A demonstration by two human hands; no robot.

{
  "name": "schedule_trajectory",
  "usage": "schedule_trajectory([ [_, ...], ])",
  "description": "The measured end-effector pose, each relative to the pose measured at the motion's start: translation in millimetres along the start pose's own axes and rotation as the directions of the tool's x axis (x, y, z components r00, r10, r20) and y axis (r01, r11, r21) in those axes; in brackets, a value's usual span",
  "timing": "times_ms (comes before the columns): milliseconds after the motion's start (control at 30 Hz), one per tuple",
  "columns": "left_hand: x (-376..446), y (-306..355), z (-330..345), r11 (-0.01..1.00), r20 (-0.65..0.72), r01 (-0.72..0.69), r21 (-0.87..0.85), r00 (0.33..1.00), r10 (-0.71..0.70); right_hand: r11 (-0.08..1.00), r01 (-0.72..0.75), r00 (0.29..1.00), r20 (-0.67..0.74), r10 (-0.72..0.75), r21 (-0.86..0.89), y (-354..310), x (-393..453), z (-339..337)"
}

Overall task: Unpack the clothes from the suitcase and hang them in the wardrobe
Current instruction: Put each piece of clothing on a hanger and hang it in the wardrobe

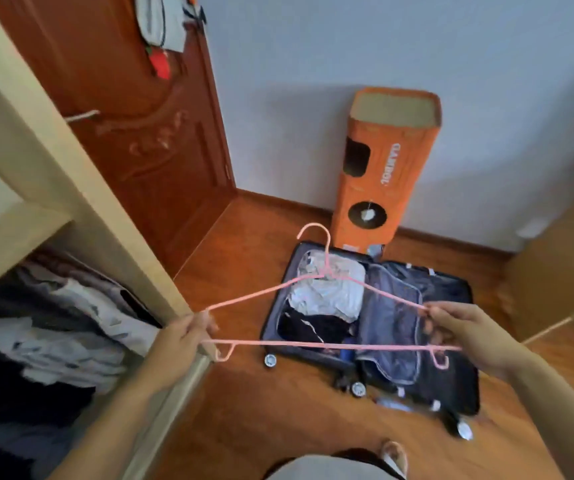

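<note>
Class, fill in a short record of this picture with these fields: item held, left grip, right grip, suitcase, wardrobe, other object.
item held: pink hanger, empty, held level over the floor
left grip: left hand holds the hanger's left end
right grip: right hand pinches its right end
suitcase: suitcase lies open on the floor, white and dark clothes packed in its left half
wardrobe: wardrobe at left, folded clothes inside
other object: orange box upright against the wall

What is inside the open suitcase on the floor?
The suitcase holds white clothes and black clothes in its left half. A zipped cover hides the right half.
</note>
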State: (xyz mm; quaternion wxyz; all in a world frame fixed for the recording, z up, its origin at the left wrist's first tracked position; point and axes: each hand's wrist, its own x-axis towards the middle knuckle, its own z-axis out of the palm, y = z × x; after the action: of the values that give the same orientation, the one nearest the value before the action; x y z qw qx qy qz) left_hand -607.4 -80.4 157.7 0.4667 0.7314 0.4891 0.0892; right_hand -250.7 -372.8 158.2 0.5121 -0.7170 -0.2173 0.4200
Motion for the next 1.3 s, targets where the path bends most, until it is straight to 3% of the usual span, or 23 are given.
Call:
schedule_trajectory([
  [100,4.0,29.2,95.8,0.918,0.214,0.197,-0.343,0.968,-0.127,0.977,-0.113,0.993,-0.038,0.108,-0.183,56.3,18.7,-80.3],
  [200,3.8,58.7,175.4,0.924,0.317,0.222,-0.31,0.941,-0.119,0.889,-0.18,0.977,0.027,0.211,-0.421,83.9,24.3,-120.4],
  [267,5.2,74.4,214.0,0.948,0.403,0.225,-0.224,0.907,-0.12,0.865,-0.307,0.943,-0.001,0.334,-0.398,77.2,29.1,-120.7],
  [400,24.9,93.5,260.9,0.973,0.502,0.199,-0.119,0.857,-0.114,0.921,-0.325,0.945,-0.027,0.327,-0.213,87.7,60.8,-119.5],
  [500,51.6,97.3,287.5,0.959,0.544,0.265,-0.102,0.822,-0.169,0.911,-0.405,0.911,-0.121,0.395,-0.076,113.2,92.7,-126.3],
  [600,84.5,91.4,307.6,0.924,0.541,0.352,-0.151,0.811,-0.221,0.888,-0.452,0.888,-0.134,0.439,-0.084,130.0,121.0,-124.8],
  [700,138.6,62.0,334.0,0.928,0.567,0.371,-0.033,0.772,-0.288,0.864,-0.485,0.868,-0.201,0.455,-0.135,167.0,163.3,-121.9],
  [767,184.7,16.4,359.3,0.937,0.532,0.312,0.155,0.774,-0.345,0.834,-0.533,0.825,-0.302,0.477,-0.14,204.1,198.9,-117.7],
  [867,271.8,-78.1,411.7,0.857,0.446,0.183,0.481,0.791,-0.419,0.773,-0.619,0.731,-0.465,0.5,-0.142,279.8,263.5,-102.1],
  [933,335.9,-150.2,454.0,0.75,0.465,-0.023,0.661,0.797,-0.385,0.739,-0.661,0.679,-0.526,0.513,-0.133,336.4,311.6,-88.2],
  [1000,398.2,-212.8,493.8,0.557,0.515,-0.284,0.78,0.797,-0.315,0.714,-0.684,0.655,-0.557,0.51,-0.151,388.7,356.3,-72.8],
  [1067,456.9,-267.0,528.4,0.33,0.546,-0.47,0.819,0.816,-0.192,0.72,-0.678,0.653,-0.576,0.493,-0.152,433.9,394.6,-59.6],
  [1167,523.4,-325.4,555.5,0.09,0.574,-0.567,0.819,0.809,-0.123,0.738,-0.664,0.651,-0.577,0.492,-0.119,480.8,434.2,-37.7],
  [1233,543.6,-346.8,559.0,-0.001,0.669,-0.67,0.742,0.741,-0.056,0.744,-0.663,0.64,-0.578,0.506,-0.083,498.7,446.1,-24.3],
  [1300,549.1,-351.3,548.2,0.007,0.73,-0.732,0.682,0.681,0.054,0.743,-0.668,0.624,-0.58,0.523,-0.047,504.3,445.1,-13.1],
])
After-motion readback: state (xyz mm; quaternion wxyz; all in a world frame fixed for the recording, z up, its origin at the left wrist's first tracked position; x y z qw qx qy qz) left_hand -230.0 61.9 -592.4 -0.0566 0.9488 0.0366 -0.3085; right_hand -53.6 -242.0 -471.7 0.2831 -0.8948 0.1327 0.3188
